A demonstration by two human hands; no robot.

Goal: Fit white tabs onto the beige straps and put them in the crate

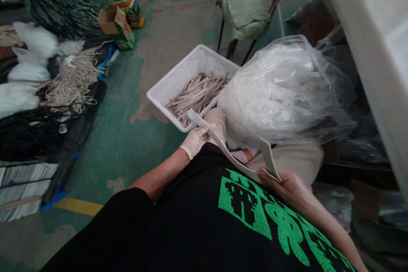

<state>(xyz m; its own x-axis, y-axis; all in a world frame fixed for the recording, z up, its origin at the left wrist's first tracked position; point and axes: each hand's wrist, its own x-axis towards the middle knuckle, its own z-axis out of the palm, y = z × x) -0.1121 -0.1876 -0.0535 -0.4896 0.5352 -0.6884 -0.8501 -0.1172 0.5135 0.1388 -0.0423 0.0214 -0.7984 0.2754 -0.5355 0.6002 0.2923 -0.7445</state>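
A pale flat strip (228,153) stretches across my lap between both hands. My left hand (196,139), in a light glove, pinches it close to one end, beside the near rim of a white plastic bin (168,89). Bare and closed, my right hand (284,183) grips the strip farther along, and its other end sticks up in a bend above the fingers. Inside the bin lies a heap of beige-grey strips (199,93). A large clear plastic bag (274,93) full of whitish pieces rests against my legs, right of the bin.
Ahead stands a stool with a green wrapped bundle (245,12). Cardboard boxes (117,27), a coil of beige cord (72,78) and dark cords (28,136) lie to the left. A white surface (376,42) borders the right side.
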